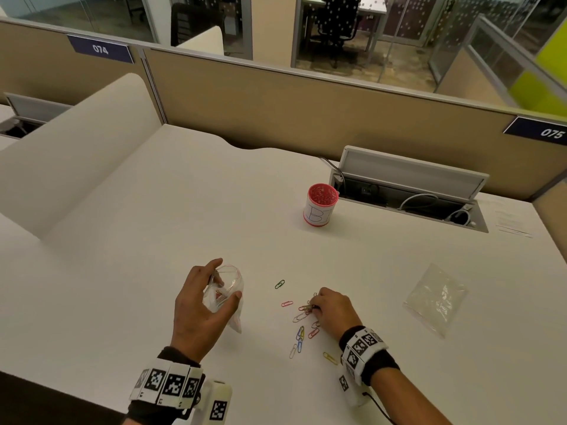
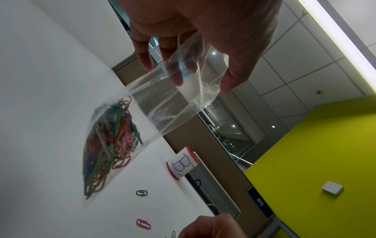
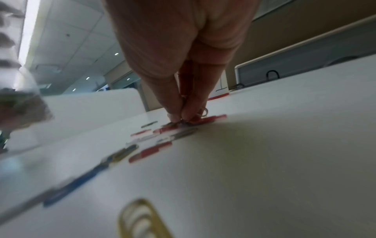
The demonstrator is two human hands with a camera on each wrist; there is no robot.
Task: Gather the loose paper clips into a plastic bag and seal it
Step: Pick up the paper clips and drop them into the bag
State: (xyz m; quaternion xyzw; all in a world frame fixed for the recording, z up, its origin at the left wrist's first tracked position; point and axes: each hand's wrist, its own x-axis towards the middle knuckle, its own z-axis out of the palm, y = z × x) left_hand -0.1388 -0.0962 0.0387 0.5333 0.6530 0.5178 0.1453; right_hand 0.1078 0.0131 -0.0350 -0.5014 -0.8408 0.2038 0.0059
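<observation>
My left hand point(image 1: 202, 302) holds a clear plastic bag point(image 1: 225, 297) upright above the white desk, fingers and thumb spreading its mouth open. In the left wrist view the bag point(image 2: 154, 103) hangs down with a bunch of coloured clips point(image 2: 109, 145) in its lower part. Several loose paper clips point(image 1: 302, 328) lie scattered on the desk to the right. My right hand point(image 1: 333, 308) is down among them, its fingertips point(image 3: 179, 116) pinching a few clips at the pile. A green clip point(image 1: 279, 284) and a pink clip point(image 1: 287, 303) lie apart between the hands.
A red-rimmed cup point(image 1: 320, 204) marked B stands farther back on the desk point(image 1: 184, 194). A second, flat clear bag point(image 1: 435, 297) lies at the right. Behind the cup is an open cable tray point(image 1: 411, 191) with wires, and beige partitions bound the desk.
</observation>
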